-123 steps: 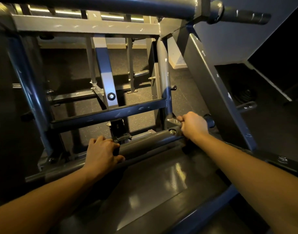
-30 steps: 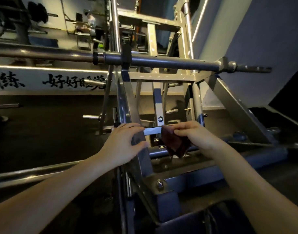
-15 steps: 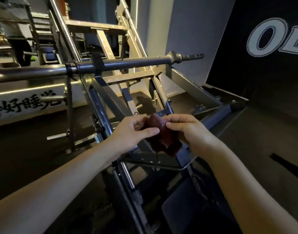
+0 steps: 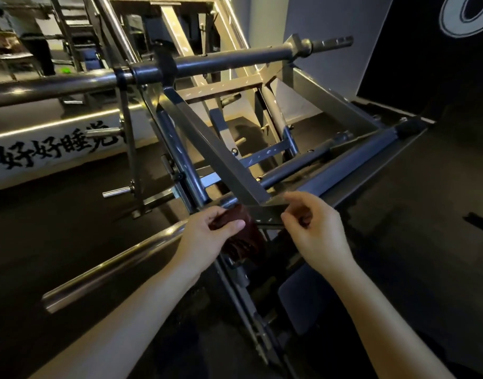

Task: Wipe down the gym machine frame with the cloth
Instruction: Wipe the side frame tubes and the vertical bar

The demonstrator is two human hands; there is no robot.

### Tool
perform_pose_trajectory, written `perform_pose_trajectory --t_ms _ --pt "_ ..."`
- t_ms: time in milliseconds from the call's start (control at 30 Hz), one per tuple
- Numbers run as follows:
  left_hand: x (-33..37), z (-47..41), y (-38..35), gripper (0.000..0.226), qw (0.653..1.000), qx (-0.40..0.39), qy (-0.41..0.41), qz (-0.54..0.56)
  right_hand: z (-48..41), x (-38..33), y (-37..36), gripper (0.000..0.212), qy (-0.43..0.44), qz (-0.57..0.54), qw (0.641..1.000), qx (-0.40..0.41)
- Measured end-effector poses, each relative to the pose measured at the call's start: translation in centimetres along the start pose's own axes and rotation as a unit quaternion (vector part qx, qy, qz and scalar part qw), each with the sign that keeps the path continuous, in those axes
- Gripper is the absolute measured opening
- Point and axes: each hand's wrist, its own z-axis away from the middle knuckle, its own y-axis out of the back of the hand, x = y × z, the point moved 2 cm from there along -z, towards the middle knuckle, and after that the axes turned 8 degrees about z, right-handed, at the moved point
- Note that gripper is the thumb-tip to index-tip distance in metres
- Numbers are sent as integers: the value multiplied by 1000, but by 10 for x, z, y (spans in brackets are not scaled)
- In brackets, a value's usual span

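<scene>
A dark red cloth (image 4: 244,237) hangs bunched from my left hand (image 4: 207,236), pinched between thumb and fingers just below a corner of the gym machine frame (image 4: 215,157). The frame is grey and blue steel, with a slanted flat bar running down to that corner. My right hand (image 4: 314,228) hovers to the right of the cloth, fingers loosely curled and holding nothing, close in front of the frame's lower cross plate.
A long round bar (image 4: 221,62) crosses the top of the frame, ending in a sleeve at the right. A chrome tube (image 4: 111,263) slants low at the left. A white banner (image 4: 51,149) with black characters lies behind. Dark floor (image 4: 426,214) spreads to the right.
The cloth passed from both hands to my left hand alone. My right hand let go and moved a little right. The view shifted closer to the frame corner.
</scene>
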Motion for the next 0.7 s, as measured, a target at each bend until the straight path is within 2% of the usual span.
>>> perform_pose_trajectory --t_ms 133,233,333,500,600,700 --pt "-37 -12 -2 7 998 9 59 -1 -1 11 -7 36 5 135 981 139" --pt "-48 -22 -21 8 993 -25 93 64 -7 19 -23 46 -22 198 967 160" --pt "-51 -34 -43 10 988 -60 91 108 -9 26 -36 48 -56 183 966 174" --pt "-62 -53 -65 7 992 19 30 122 -3 31 -52 58 -107 124 966 200" --pt "-71 -63 -67 2 995 20 2 99 -3 34 -62 57 -118 127 960 221" --pt "-88 -76 -61 5 992 42 69 102 -4 35 -67 56 -128 126 956 232"
